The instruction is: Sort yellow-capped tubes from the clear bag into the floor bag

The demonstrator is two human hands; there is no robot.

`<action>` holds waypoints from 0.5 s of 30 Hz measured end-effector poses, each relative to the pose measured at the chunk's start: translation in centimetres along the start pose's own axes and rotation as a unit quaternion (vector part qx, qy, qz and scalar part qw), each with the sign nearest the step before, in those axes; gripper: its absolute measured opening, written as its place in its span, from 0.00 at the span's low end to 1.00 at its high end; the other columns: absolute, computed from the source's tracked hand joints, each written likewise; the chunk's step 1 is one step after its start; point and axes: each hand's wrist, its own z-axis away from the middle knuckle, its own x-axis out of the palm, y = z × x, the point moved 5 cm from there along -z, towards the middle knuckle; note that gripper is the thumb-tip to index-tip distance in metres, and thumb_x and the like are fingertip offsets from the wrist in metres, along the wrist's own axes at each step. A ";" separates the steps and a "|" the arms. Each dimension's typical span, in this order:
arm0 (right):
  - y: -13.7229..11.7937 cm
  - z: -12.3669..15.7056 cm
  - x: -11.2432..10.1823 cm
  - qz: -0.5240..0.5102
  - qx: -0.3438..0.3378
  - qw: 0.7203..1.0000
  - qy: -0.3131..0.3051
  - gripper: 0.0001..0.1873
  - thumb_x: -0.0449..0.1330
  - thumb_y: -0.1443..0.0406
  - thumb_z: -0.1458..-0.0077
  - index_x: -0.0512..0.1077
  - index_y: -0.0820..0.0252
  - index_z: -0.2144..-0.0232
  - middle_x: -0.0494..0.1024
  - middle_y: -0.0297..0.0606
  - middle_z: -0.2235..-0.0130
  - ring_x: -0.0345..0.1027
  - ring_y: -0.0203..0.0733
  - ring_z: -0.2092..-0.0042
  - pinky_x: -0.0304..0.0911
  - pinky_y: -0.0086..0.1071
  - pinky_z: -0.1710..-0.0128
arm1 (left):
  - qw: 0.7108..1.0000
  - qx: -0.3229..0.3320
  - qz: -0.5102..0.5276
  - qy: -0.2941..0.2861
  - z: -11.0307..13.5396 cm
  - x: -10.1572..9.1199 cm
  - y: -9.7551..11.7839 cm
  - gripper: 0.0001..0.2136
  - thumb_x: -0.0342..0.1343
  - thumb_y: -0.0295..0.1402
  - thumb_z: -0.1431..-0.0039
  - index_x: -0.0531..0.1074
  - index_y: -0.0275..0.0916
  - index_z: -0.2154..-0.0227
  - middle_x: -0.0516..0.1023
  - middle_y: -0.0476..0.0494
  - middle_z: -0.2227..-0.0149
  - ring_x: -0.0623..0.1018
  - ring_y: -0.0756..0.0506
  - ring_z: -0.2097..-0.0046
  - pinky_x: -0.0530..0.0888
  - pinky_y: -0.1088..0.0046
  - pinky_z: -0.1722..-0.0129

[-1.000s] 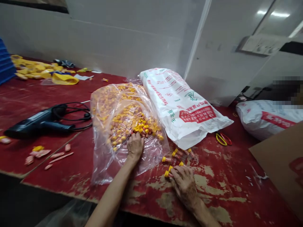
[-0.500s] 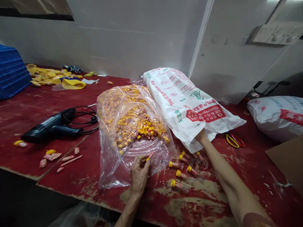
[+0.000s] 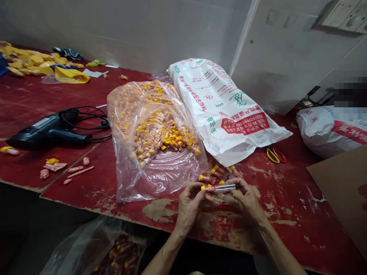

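Observation:
Over the front of the table, my left hand [image 3: 187, 208] is closed on a yellow cap [image 3: 203, 188] with a red-and-white printed piece behind it. My right hand [image 3: 249, 199] pinches the far end of a clear tube [image 3: 226, 188]. The printed piece and the tube lie in one line, joined between my hands. Just behind and below them are several yellow-capped tubes [image 3: 218, 170] on the table, partly hidden by my fingers. To the left, a large clear plastic bag [image 3: 160, 183] holds many yellow-capped red pieces [image 3: 149, 141].
A white printed sack [image 3: 218, 103] lies behind the tubes. On the left rest a heat gun [image 3: 43, 131], loose pink pieces [image 3: 76, 169] and yellow items [image 3: 31, 61]. Scissors [image 3: 276, 155], another sack [image 3: 312, 131] and cardboard [image 3: 344, 191] are at right. Below the edge hangs a filled bag [image 3: 120, 252].
My right hand has come out of the white sack with a clear tube. It now meets my left hand, which has moved right with the yellow-capped piece. The view has shifted.

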 end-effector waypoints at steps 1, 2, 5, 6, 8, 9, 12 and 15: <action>0.4 0.4 0.4 -0.023 0.001 1.000 -0.002 0.16 0.63 0.58 0.50 0.68 0.56 0.60 0.74 0.37 0.60 0.69 0.42 0.61 0.66 0.34 0.60 | 1.000 -0.004 -0.002 -0.002 0.3 0.2 -0.1 0.13 0.64 0.37 0.53 0.72 0.38 0.65 0.77 0.46 0.65 0.78 0.47 0.68 0.74 0.72 0.67; 0.7 0.6 0.8 -0.042 -0.001 0.999 -0.005 0.16 0.63 0.58 0.50 0.68 0.56 0.59 0.74 0.36 0.61 0.69 0.41 0.61 0.66 0.34 0.60 | 1.000 0.001 -0.007 0.008 0.5 0.1 -0.1 0.13 0.64 0.38 0.53 0.72 0.38 0.65 0.78 0.45 0.65 0.78 0.47 0.68 0.74 0.72 0.68; 0.8 0.9 1.5 -0.060 -0.006 0.998 -0.016 0.15 0.63 0.58 0.50 0.68 0.56 0.60 0.74 0.36 0.61 0.69 0.41 0.60 0.65 0.33 0.58 | 0.997 0.039 -0.038 0.057 1.2 -0.6 0.2 0.12 0.64 0.37 0.53 0.74 0.37 0.66 0.78 0.45 0.65 0.77 0.47 0.64 0.73 0.75 0.65; 0.7 1.0 1.7 -0.055 -0.007 0.998 -0.016 0.15 0.64 0.59 0.50 0.68 0.56 0.61 0.74 0.36 0.61 0.69 0.41 0.60 0.64 0.32 0.59 | 0.996 0.051 -0.045 0.065 1.3 -0.7 0.3 0.12 0.65 0.36 0.53 0.74 0.37 0.66 0.78 0.45 0.65 0.77 0.47 0.63 0.73 0.75 0.63; 0.3 1.2 1.9 -0.050 -0.008 0.999 -0.009 0.14 0.64 0.59 0.50 0.69 0.56 0.62 0.74 0.36 0.61 0.70 0.40 0.60 0.64 0.30 0.59 | 0.994 0.067 -0.049 0.069 1.6 -0.8 0.4 0.12 0.65 0.36 0.53 0.75 0.37 0.67 0.79 0.46 0.65 0.77 0.47 0.62 0.73 0.74 0.61; 0.2 1.4 2.0 -0.055 -0.009 0.998 -0.006 0.14 0.64 0.59 0.50 0.69 0.56 0.62 0.74 0.36 0.61 0.70 0.40 0.60 0.64 0.30 0.59 | 0.994 0.072 -0.049 0.067 1.7 -0.8 0.5 0.11 0.65 0.36 0.53 0.75 0.37 0.67 0.79 0.46 0.65 0.77 0.47 0.62 0.73 0.74 0.60; 0.4 1.7 2.1 -0.094 -0.009 0.996 -0.006 0.14 0.64 0.58 0.49 0.69 0.55 0.61 0.74 0.36 0.60 0.71 0.41 0.59 0.65 0.32 0.58 | 0.994 0.079 -0.044 0.063 1.9 -0.6 0.4 0.11 0.65 0.36 0.54 0.75 0.38 0.67 0.79 0.46 0.65 0.77 0.47 0.62 0.73 0.72 0.59; 1.1 1.8 2.0 -0.123 -0.004 0.992 -0.013 0.13 0.63 0.58 0.48 0.69 0.55 0.60 0.75 0.35 0.60 0.71 0.40 0.62 0.65 0.34 0.58 | 0.994 0.076 -0.052 0.059 1.8 -0.7 0.2 0.12 0.64 0.37 0.53 0.75 0.38 0.66 0.79 0.45 0.64 0.77 0.45 0.60 0.73 0.70 0.57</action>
